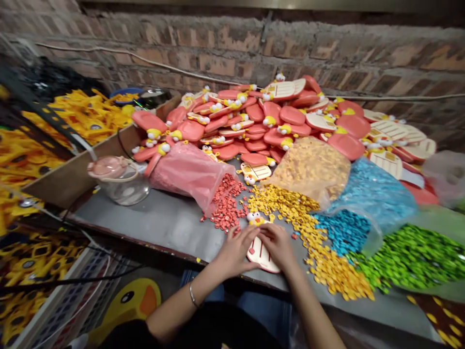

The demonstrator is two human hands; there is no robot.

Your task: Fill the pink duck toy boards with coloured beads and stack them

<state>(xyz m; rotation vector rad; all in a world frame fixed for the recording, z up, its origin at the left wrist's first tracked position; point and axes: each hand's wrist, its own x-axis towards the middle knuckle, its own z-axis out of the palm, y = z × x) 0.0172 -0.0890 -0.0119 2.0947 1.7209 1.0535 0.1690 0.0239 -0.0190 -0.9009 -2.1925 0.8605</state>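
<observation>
My left hand (pixel 236 249) and my right hand (pixel 278 245) lie together on a cream plastic duck-shaped board (pixel 263 255), fingers over its upper part, and a yellow-billed duck head (pixel 255 219) pokes out above them. Just beyond my left fingers lies a heap of small red pieces (pixel 225 203). A stream of yellow pieces (pixel 301 228) runs past my right hand, with blue pieces (pixel 343 231) and green pieces (pixel 410 257) further right. Behind them, a large pile of coral-red and cream duck boards (pixel 254 121) is heaped up, and filled plastic bags (pixel 312 169) slump against it.
The pieces lie on a grey metal table (pixel 174 228) against a brick wall (pixel 203 48). A glass jar with a pink lid (pixel 118 180) stands at the left, near a cardboard divider. Yellow duck parts fill bins to the left. A white crate (pixel 69 300) stands below.
</observation>
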